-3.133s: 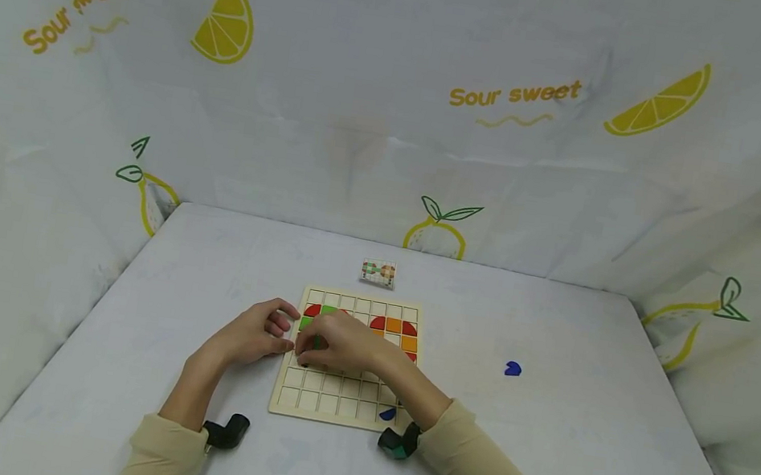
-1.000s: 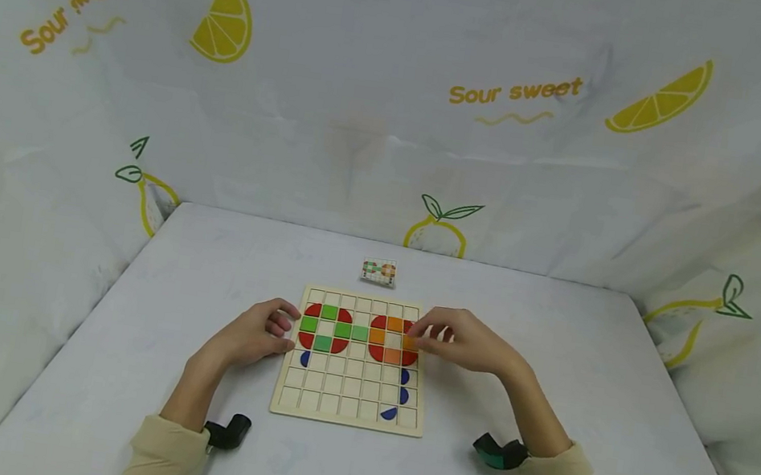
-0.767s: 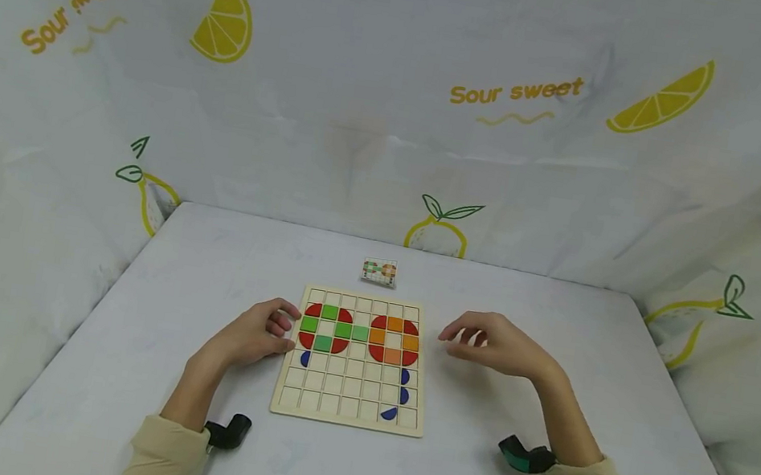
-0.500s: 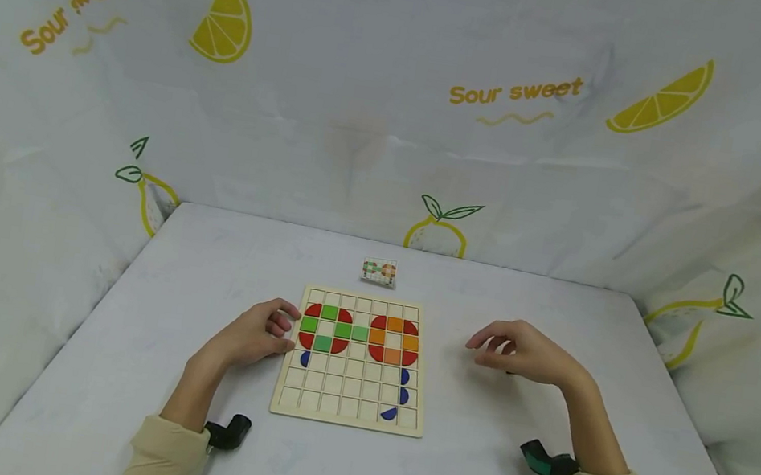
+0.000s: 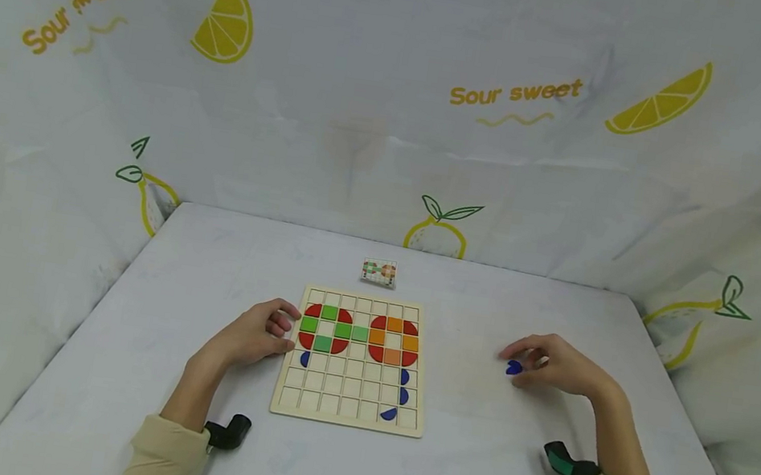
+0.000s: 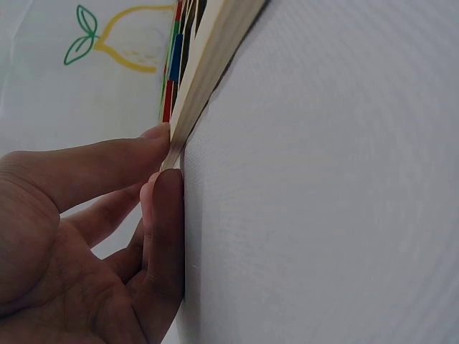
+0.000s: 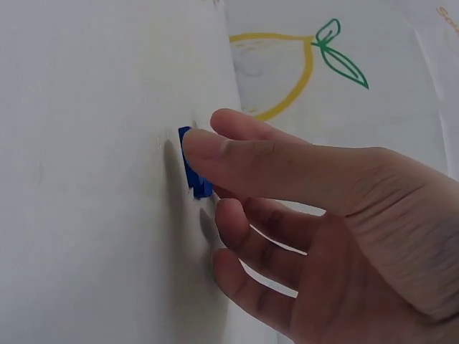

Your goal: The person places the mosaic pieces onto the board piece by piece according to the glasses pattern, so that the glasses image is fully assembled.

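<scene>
A wooden grid board [image 5: 338, 407] lies on the table, with red, green and orange tiles in its upper rows. Several blue half-round pieces [image 5: 403, 396] sit lower on it. My left hand [image 5: 256, 332] rests at its left side; in the left wrist view, the thumb and a fingertip touch the board's edge [image 6: 204, 79]. Right of the board, my right hand [image 5: 556, 365] hovers low around blue pieces [image 5: 514, 367] on the table, fingers loosely bent, thumb on the near side. In the right wrist view the thumb partly hides the blue [image 7: 193, 172]; a firm grip does not show.
A small pattern card [image 5: 379, 272] with a matching colored design stands behind the board. A white cloth with lemon prints [image 5: 435, 237] hangs along the table's far edge. Black wrist cameras [image 5: 227, 432] sit at both wrists.
My right hand has left the board's left part, touched an orange tile at the right, then moved right to the loose blue pieces. A blue piece shows at the board's left. My left hand stays.
</scene>
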